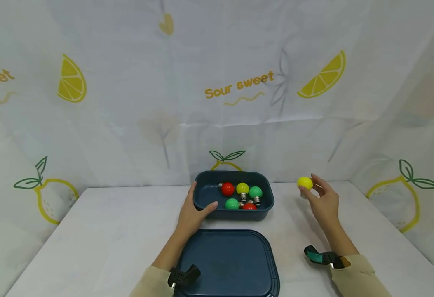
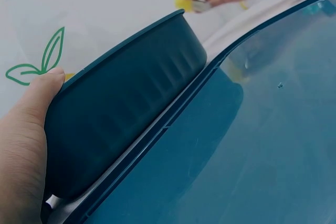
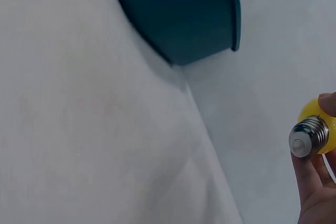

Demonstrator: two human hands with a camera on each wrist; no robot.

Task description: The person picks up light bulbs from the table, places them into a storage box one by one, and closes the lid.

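Note:
In the head view my right hand (image 1: 325, 201) pinches a yellow light bulb (image 1: 304, 182) between thumb and fingers, raised to the right of a dark blue box (image 1: 235, 215). The right wrist view shows the bulb's silver screw base (image 3: 310, 136) pointing toward the camera. My left hand (image 1: 191, 214) grips the box at its left end, the thumb over the front rim and the fingers along the side. Inside the box lie several bulbs, among them a red bulb (image 1: 227, 189), another yellow bulb (image 1: 242, 188) and a green bulb (image 1: 255, 192).
A flat dark blue lid (image 1: 226, 264) lies on the white table (image 1: 127, 231) in front of the box, under my left forearm. Behind the box hangs a white cloth (image 1: 127, 123) printed with lemons, close to the table's back edge.

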